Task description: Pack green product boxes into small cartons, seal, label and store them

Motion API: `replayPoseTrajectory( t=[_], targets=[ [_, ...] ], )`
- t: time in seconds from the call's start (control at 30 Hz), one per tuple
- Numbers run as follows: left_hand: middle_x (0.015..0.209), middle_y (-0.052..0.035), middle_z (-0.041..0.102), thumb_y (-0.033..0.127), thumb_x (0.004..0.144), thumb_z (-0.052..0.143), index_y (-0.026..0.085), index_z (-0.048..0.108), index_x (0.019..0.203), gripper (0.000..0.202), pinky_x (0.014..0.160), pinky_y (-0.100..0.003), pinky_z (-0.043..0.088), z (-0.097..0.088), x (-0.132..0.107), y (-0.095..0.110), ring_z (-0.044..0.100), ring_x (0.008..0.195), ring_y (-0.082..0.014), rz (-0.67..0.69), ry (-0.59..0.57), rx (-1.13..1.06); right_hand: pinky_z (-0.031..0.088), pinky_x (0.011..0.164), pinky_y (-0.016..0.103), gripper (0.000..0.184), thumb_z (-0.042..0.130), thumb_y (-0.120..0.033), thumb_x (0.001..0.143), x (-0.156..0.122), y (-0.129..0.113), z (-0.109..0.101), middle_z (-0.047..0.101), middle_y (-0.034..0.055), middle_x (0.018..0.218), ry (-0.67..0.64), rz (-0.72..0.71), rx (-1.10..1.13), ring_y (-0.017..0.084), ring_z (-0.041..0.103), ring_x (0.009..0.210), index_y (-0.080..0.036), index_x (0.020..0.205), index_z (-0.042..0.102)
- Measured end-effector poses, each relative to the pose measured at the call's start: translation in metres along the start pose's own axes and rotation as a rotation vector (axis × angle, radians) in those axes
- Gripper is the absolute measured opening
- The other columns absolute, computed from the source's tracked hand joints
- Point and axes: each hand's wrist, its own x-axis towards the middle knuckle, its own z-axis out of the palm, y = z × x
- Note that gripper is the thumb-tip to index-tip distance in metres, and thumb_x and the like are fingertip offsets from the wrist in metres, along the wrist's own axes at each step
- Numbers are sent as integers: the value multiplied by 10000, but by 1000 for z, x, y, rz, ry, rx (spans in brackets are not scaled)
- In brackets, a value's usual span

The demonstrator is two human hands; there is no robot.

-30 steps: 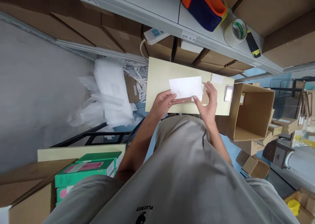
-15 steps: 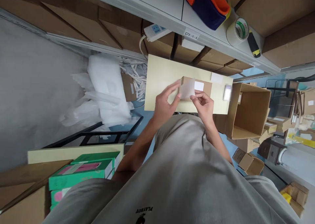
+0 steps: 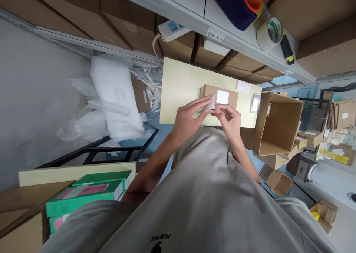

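Observation:
A small translucent white sheet (image 3: 212, 103) is bent over between my two hands, above a flat brown cardboard box (image 3: 233, 100). My left hand (image 3: 187, 120) has its fingers laid along the sheet's left side, with the thumb below. My right hand (image 3: 230, 122) pinches the lower right edge of the sheet between thumb and fingers. On top of the box is a white label (image 3: 222, 96). The box lies on a pale yellow board (image 3: 176, 82); its near side is partly hidden by my hands.
An open carton (image 3: 280, 123) stands right of the board. Bubble wrap (image 3: 114, 93) lies to the left, and green boxes (image 3: 91, 192) are stacked at lower left. A grey shelf above holds a tape roll (image 3: 269, 33), a cutter (image 3: 287, 49) and a tape dispenser (image 3: 236, 8).
The sheet, flatter and raised before, is now folded over and lower. My left fingers have come down onto it, and more of the white label shows. The view has shifted slightly.

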Motion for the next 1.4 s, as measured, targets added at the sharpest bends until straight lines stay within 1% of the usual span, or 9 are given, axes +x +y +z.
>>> replayPoseTrajectory(
  t=[0.1,0.23,0.5,0.6,0.8,1.03,1.13,1.27,1.4],
  targets=[
    [1447,-55,822,492,1020,842,292,863,1310,353,1358,-528,509,0,2,2,714,1479,-315,-28,-5,-1,733,1019,436,430,814,-709,986,2,1,-1,854,40,1207,1,2,-21,224,830,1073,-282,1042,818],
    [1457,-57,818,489,1028,836,283,855,1328,365,1363,-510,503,-2,5,2,709,1484,-313,-36,-26,6,702,1078,429,418,789,-690,1014,6,1,-2,843,52,1235,-9,-26,-60,235,812,1137,-273,1040,812],
    [1449,-64,829,527,1125,697,281,846,1325,351,1277,-472,598,-3,11,8,780,1388,-273,101,-125,98,672,1020,401,315,723,-583,1096,13,0,-2,784,53,1125,-13,-183,-173,225,767,1115,-278,1047,786],
    [1402,-77,848,552,1128,688,273,846,1276,353,1232,-450,634,-3,12,8,808,1339,-269,98,-123,100,666,1000,406,292,700,-553,1113,14,0,-1,763,53,1107,-18,-207,-214,225,749,1089,-279,1061,784],
    [1414,-115,840,664,1060,746,238,794,1271,477,1166,-458,677,-5,15,4,828,1297,-301,-13,-150,7,659,981,413,275,699,-527,1115,17,-1,0,747,55,1073,-23,-219,-214,234,735,1069,-275,1027,767],
    [1317,-152,866,683,992,814,214,753,1048,476,1134,-470,666,-7,19,0,828,1267,-316,-141,-104,-154,643,966,402,219,701,-461,1091,21,1,3,736,55,1063,-34,-186,-233,231,724,1061,-267,993,729],
    [1207,-141,880,617,923,900,209,737,966,441,1082,-458,669,-7,22,-11,831,1205,-315,-259,-61,-289,637,959,395,175,687,-411,1062,22,4,4,730,52,1053,-30,-173,-246,230,720,1063,-268,965,708],
    [968,-60,835,450,869,923,208,702,893,329,942,-387,685,-10,29,-31,828,1011,-255,-494,58,-577,633,915,375,142,702,-383,1002,25,8,-1,720,41,1019,10,-120,-178,221,715,1013,-266,923,691],
    [968,-33,804,269,884,853,212,684,880,178,896,-302,674,-21,35,-47,807,980,-197,-617,244,-804,631,829,335,159,712,-395,945,30,10,-16,702,15,992,123,2,-84,178,700,875,-261,870,671]
  ],
)
